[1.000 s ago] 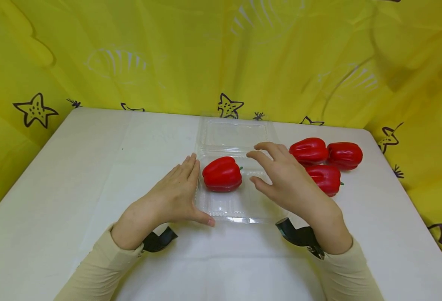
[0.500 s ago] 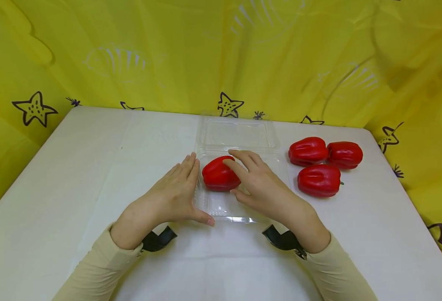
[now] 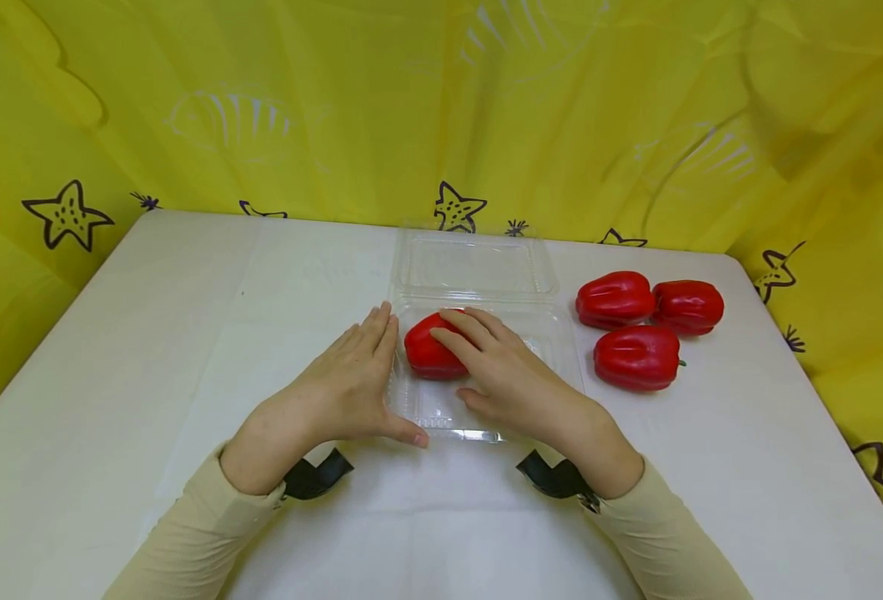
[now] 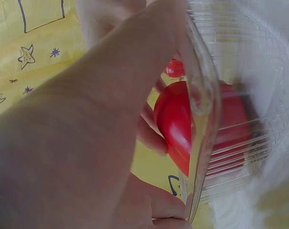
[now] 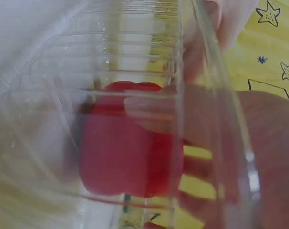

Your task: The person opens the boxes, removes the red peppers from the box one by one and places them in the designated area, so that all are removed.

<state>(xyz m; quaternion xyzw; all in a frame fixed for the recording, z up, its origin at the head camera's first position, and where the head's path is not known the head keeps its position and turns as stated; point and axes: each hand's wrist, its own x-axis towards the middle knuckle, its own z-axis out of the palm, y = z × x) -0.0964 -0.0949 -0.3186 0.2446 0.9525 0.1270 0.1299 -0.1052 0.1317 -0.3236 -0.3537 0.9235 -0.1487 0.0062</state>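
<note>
A red bell pepper [image 3: 424, 350] lies in the left part of a clear plastic clamshell container [image 3: 441, 410]. My right hand [image 3: 519, 371] reaches over it from the right, with curled fingers on its top and the thumb along its near side. Through the clear wall in the right wrist view, that thumb lies against the bell pepper [image 5: 118, 157], whose green stem shows below. My left hand [image 3: 343, 387] rests along the container's left side, its fingers straight and together and its thumb stretched toward the front edge.
The container's lid [image 3: 479, 265] is folded back flat behind the base. Three more red bell peppers, one nearest [image 3: 636, 358], lie on the white table [image 3: 186, 333] to the right. A yellow curtain [image 3: 336, 108] hangs behind the table.
My right hand has moved left from beside the loose peppers into the container and has taken hold of the bell pepper. The left hand has stayed at the container's side.
</note>
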